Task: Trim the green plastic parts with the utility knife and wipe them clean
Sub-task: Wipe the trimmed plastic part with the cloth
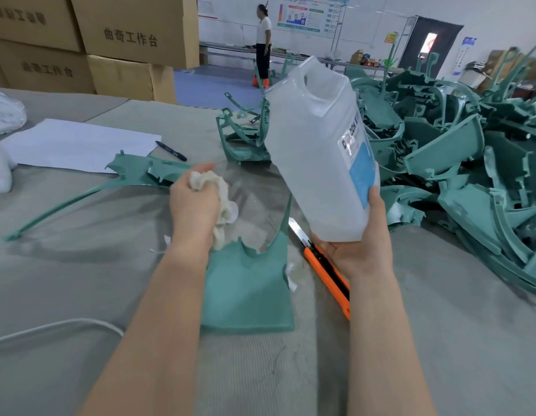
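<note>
A: How many of each?
B: One utility knife [327, 271], one pen [171, 150], one jug [315, 151], one rag [221, 202], one paper sheet [77, 144], four cardboard boxes [134, 31] upper left.
A: Green parts [248, 295]?
B: The heap [459, 157] at right is too tangled to count.

Obs., my feed: left hand [194, 205] bare, right hand [363, 253] bare. Left forearm [158, 325] and right forearm [384, 340] uncovered down to the bottom edge; I log bare skin throughout.
</note>
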Demonstrator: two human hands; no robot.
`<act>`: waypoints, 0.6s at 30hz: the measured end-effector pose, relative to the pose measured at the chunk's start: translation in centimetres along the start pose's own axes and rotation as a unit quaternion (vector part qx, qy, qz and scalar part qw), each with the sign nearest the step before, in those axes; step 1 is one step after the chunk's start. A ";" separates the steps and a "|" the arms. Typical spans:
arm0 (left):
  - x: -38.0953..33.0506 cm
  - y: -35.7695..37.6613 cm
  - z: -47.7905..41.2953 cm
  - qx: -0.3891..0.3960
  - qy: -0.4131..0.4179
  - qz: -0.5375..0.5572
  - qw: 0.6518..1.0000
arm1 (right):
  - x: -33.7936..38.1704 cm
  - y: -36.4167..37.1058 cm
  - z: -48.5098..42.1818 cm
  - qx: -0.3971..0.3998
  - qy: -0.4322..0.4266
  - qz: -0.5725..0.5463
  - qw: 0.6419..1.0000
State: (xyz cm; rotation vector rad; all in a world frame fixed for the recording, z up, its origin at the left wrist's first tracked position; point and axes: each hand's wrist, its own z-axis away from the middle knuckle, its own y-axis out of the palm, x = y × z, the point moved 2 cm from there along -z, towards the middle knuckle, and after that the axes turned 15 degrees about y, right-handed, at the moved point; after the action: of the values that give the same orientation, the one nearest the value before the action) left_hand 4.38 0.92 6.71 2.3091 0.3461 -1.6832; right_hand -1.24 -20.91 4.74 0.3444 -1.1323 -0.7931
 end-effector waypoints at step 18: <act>-1.2 -1.9 1.0 -0.078 -0.110 0.487 0.863 | 0.6 0.0 0.5 -0.047 -0.036 0.173 0.983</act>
State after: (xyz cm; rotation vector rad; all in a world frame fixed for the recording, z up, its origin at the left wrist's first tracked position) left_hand 2.45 2.30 7.40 1.6423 -0.6208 -1.2599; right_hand -1.55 -21.29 5.38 0.0366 -1.1773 -0.5504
